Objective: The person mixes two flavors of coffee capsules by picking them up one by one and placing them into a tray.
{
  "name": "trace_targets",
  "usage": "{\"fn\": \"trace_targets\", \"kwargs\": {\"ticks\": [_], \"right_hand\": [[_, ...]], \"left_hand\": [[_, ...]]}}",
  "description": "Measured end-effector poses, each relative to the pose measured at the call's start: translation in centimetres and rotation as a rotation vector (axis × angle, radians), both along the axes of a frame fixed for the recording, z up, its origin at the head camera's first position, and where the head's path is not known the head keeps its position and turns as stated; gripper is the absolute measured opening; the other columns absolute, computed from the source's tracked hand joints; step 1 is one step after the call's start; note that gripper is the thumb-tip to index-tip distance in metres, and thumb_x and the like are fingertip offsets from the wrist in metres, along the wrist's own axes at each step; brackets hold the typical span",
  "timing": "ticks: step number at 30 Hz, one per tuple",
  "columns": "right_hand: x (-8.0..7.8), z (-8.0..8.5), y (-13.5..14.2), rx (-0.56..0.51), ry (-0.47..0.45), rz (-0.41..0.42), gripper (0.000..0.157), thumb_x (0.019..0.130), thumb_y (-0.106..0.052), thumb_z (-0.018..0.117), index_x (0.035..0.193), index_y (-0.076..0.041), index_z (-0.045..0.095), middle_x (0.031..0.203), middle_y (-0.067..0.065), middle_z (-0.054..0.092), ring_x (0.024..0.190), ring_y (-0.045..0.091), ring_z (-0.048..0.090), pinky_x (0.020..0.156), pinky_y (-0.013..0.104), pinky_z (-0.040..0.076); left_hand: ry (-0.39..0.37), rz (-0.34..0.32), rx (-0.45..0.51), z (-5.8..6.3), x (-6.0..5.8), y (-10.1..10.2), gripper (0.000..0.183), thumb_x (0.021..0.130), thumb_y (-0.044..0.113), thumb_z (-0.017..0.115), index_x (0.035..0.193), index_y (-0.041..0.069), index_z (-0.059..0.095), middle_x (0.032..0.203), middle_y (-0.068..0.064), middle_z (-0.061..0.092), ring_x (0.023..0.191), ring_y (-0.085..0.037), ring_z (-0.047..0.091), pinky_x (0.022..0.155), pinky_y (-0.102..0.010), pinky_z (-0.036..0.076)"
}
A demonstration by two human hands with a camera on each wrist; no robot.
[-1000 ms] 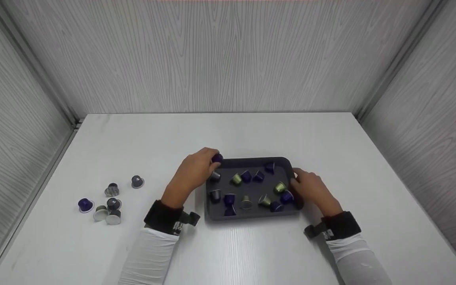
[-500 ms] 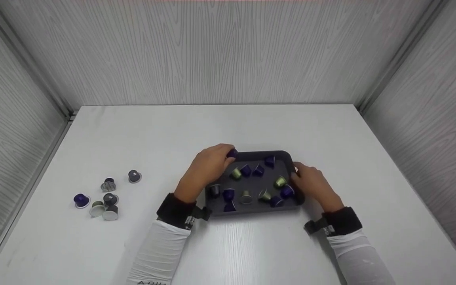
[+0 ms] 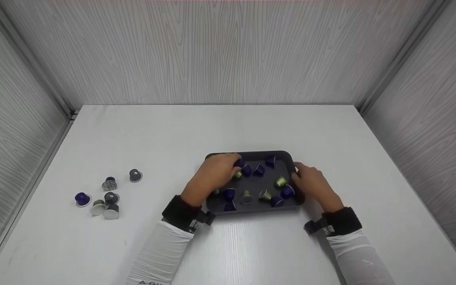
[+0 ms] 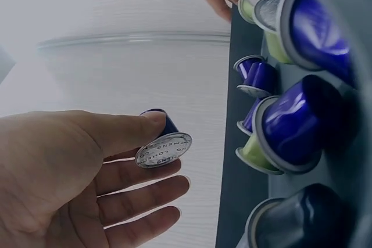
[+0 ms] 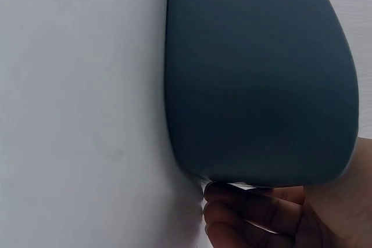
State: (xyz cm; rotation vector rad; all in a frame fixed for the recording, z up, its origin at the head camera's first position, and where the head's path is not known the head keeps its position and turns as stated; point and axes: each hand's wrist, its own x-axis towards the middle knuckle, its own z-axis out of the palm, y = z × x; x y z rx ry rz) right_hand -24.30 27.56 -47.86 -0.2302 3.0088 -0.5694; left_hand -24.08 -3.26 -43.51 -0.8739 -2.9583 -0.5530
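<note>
Between thumb and index finger my left hand point(image 3: 217, 171) pinches a dark blue coffee capsule point(image 4: 165, 137); its foil lid with printed letters shows in the left wrist view. This hand is over the left part of a dark grey tray point(image 3: 251, 211) and hides some of the capsules in it. My right hand point(image 3: 313, 186) grips the tray by its right end, fingers against the outer wall in the right wrist view. Inside the tray lie several blue capsules point(image 3: 287, 192) and green capsules point(image 3: 265, 195), mostly tipped over, plus a dark capsule point(image 4: 302, 219) near the left end.
On the white table point(image 3: 251, 253), left of the tray, stands a loose group of capsules: a blue capsule point(image 3: 82, 198), a green-topped capsule point(image 3: 98, 206) and several grey or dark capsules point(image 3: 135, 175). Pale wood-grain walls point(image 3: 220, 51) close in the back and both sides.
My left hand has moved right from the tray's far left corner to over its inside, carrying the blue capsule. The right hand has stayed at the tray's right end.
</note>
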Motion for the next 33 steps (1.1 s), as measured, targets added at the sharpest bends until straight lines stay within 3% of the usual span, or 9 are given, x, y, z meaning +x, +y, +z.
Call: {"fn": "trace_targets", "kwargs": {"ticks": [10, 19, 33], "right_hand": [[0.1, 0.0, 0.0, -0.008, -0.001, -0.001, 0.046, 0.096, -0.017, 0.053, 0.137, 0.002, 0.052, 0.085, 0.012, 0.063, 0.07, 0.027, 0.055, 0.065, 0.044, 0.047], [0.0, -0.1, 0.1, -0.005, -0.017, -0.006, 0.046, 0.096, -0.017, 0.051, 0.138, 0.002, 0.05, 0.089, 0.013, 0.065, 0.071, 0.026, 0.056, 0.065, 0.044, 0.048], [0.0, -0.2, 0.1, -0.013, 0.005, 0.0, 0.044, 0.096, -0.018, 0.052, 0.136, 0.001, 0.053, 0.086, 0.011, 0.064, 0.07, 0.026, 0.055, 0.065, 0.043, 0.047]], "left_hand": [[-0.044, -0.08, -0.101, -1.2, 0.6, 1.5, 0.028, 0.098, 0.026, 0.062, 0.119, 0.007, 0.061, 0.11, -0.009, 0.068, 0.103, -0.029, 0.064, 0.088, -0.043, 0.052], [-0.011, -0.102, -0.156, -1.8, 1.1, 2.2, 0.026, 0.095, 0.029, 0.065, 0.112, 0.008, 0.063, 0.101, -0.007, 0.063, 0.09, -0.025, 0.065, 0.08, -0.039, 0.054], [0.005, -0.103, -0.096, -0.8, 1.3, 1.2, 0.02, 0.097, 0.024, 0.063, 0.11, 0.009, 0.068, 0.097, -0.005, 0.064, 0.088, -0.024, 0.064, 0.077, -0.04, 0.054]]}}
